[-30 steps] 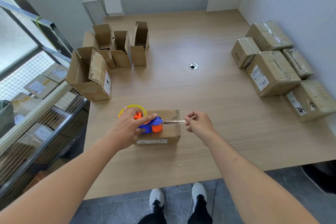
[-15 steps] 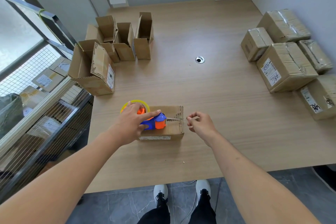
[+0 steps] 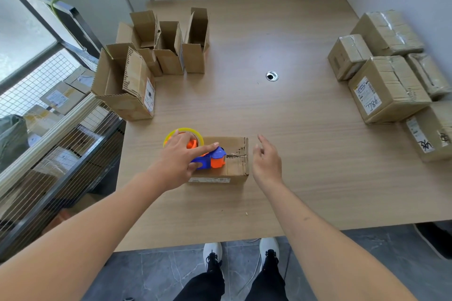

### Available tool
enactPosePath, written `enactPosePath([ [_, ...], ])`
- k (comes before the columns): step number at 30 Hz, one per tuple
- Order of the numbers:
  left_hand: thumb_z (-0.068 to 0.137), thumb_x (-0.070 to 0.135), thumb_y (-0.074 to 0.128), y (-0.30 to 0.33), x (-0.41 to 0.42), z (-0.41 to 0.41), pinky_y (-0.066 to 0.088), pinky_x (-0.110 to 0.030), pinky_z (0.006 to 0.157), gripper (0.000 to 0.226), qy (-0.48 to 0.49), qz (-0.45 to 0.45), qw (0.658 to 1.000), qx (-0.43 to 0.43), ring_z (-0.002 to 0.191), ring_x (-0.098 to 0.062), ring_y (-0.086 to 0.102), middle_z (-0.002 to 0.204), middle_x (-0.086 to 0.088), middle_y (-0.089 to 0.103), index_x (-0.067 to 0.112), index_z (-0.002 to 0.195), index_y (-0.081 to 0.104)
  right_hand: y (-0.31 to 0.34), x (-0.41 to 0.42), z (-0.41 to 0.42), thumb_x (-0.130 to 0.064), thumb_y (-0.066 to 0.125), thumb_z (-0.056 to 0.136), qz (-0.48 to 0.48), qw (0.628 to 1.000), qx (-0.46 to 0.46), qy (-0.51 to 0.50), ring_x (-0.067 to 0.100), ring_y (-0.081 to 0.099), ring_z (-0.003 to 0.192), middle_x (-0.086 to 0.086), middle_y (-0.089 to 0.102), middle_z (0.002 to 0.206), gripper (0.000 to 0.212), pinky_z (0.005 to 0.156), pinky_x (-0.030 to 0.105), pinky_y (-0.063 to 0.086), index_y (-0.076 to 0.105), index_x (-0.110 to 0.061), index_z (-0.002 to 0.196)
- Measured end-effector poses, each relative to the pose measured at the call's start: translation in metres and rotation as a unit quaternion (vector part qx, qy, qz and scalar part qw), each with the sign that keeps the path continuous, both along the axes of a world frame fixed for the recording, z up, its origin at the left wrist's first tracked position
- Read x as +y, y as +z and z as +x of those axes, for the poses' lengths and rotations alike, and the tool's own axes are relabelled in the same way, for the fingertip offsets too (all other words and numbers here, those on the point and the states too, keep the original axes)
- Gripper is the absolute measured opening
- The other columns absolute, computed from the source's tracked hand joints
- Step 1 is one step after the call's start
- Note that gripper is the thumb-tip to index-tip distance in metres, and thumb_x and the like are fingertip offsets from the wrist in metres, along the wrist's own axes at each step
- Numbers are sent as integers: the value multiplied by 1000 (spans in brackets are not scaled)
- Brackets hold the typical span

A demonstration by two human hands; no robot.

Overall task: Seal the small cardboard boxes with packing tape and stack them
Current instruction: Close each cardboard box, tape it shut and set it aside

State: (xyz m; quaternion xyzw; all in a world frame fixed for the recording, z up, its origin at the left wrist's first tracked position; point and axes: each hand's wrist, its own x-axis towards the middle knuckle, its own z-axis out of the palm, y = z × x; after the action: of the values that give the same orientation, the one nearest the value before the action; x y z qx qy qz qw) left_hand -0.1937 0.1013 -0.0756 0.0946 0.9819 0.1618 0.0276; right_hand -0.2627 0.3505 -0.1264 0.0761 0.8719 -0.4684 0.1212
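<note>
Cardboard is most of what I see, all of it on the big wooden table (image 3: 293,154) that fills the middle of my head view. Along the right edge, by the wall, sits a cluster of sealed taped boxes (image 3: 389,88), packed close, several touching, some bearing white labels. At the far left stands a group of open boxes (image 3: 168,49) with flaps upright, and the largest open box (image 3: 124,85) sits just nearer than them, at the table's left edge. Left of the table I make out a wire-mesh rack (image 3: 49,129) holding more labelled parcels.

Near the front edge, a little left of centre, lies the small box (image 3: 230,161) I am working on, resting flat with its long side toward me and a label strip on its near face. On top of it sits the tape dispenser (image 3: 210,157), blue and orange with a yellow-rimmed roll at its left end, its cutter end pointing right. A short strip of tape (image 3: 236,156) runs from the cutter toward the box's right edge.

My left hand (image 3: 181,161) grips the dispenser, forefinger stretched along its top. My right hand (image 3: 266,161) hangs just beside the box's right end, fingers loosely spread, holding nothing; I cannot tell whether it touches the cardboard
</note>
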Motion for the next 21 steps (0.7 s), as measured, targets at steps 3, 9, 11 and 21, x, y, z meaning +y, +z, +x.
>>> enactPosePath([
  [3,89,25,76,1,-2,3,37,-56,111,75,-8,-14,1000,4,115,-34,46,119,-8,49,55,147,39,1,-28,11,-32,31,111,-68,995,-39,54,5,19,152,-9,19,168,53,122,25,16,20,-26,162],
  [9,94,46,66,7,-3,14,42,-45,100,72,-35,-98,994,32,113,-32,51,122,-7,53,59,151,25,-24,-43,22,-36,32,111,-104,994,0,35,-8,21,142,-12,20,167,55,114,17,19,13,-35,162],
  [11,98,48,58,18,-4,9,39,-42,102,68,-55,-108,993,-6,113,-30,50,122,-4,50,62,151,19,-28,-41,21,-38,34,110,-103,994,-6,42,-1,26,147,-14,22,166,55,118,23,24,13,-38,161],
  [21,103,50,47,63,-35,-17,41,-36,89,54,-23,-19,964,-263,101,-17,50,106,6,48,68,147,23,-13,-35,22,-50,35,107,-34,995,-33,87,13,39,144,-15,34,161,53,103,35,37,14,-54,156],
])
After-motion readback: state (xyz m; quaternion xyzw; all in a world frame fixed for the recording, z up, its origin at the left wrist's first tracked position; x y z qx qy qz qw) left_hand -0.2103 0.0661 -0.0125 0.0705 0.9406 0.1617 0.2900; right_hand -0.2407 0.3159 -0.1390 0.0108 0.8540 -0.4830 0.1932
